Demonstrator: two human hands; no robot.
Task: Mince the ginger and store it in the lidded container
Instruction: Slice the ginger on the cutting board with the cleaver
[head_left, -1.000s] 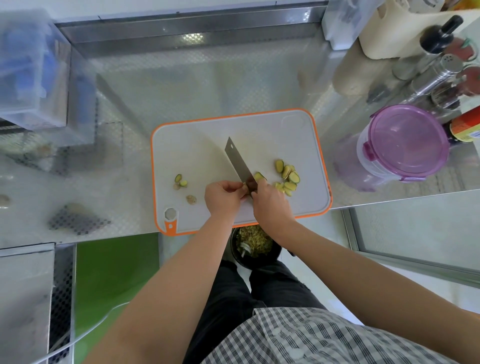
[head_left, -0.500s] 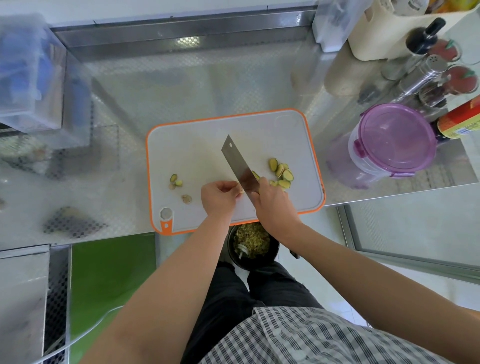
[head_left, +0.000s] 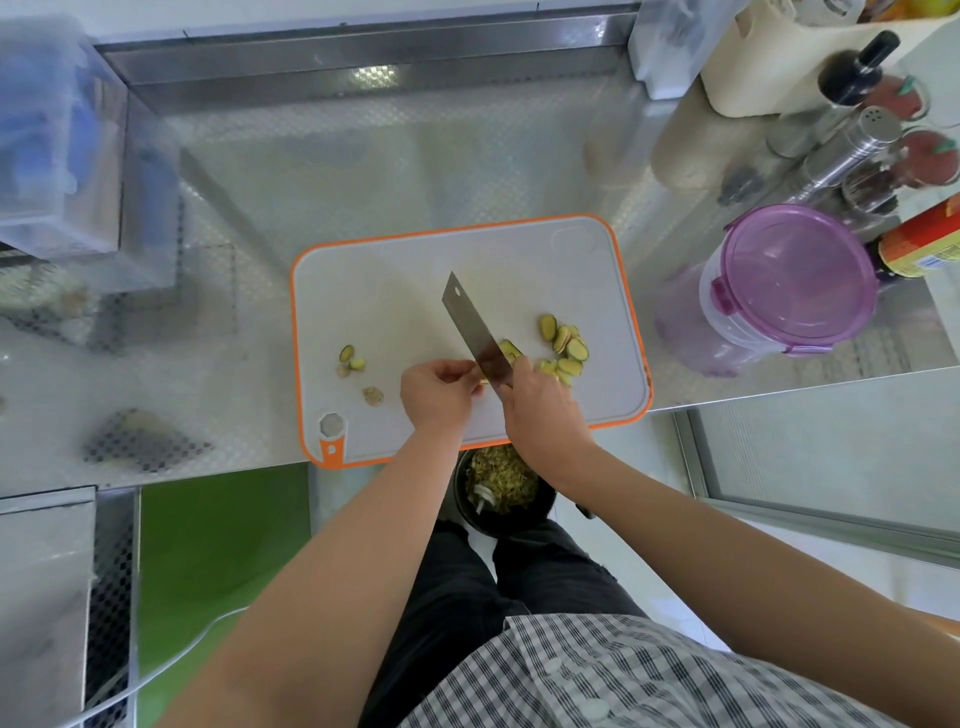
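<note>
Two lots of ginger lie on the cutting board (head_left: 395, 291): a heap of ginger slices (head_left: 563, 348) toward its right edge and a few trimmings (head_left: 353, 362) toward its left edge. Near the board's front edge the right hand (head_left: 545, 410) is wrapped round the handle of the cleaver (head_left: 475, 332), whose blade slants toward the board's middle. The left hand (head_left: 439, 395) has its fingers curled, the tips bunched against the flat of the blade and seemingly pinching a small ginger piece (head_left: 483, 382), though most of it is hidden. Nothing here is minced yet, only sliced, and the lidded container (head_left: 789, 286) stands shut, well to the right of the board. The chief risk is to the left fingertips: they sit right at the edge, and so small a stub gives little to hold, so a slip could bring the blade onto them. Slices lying close to the board's right edge could also be knocked onto the counter by a broad chop, and the bowl (head_left: 501, 488) of scraps below the front edge could catch good ginger swept the wrong way.
</note>
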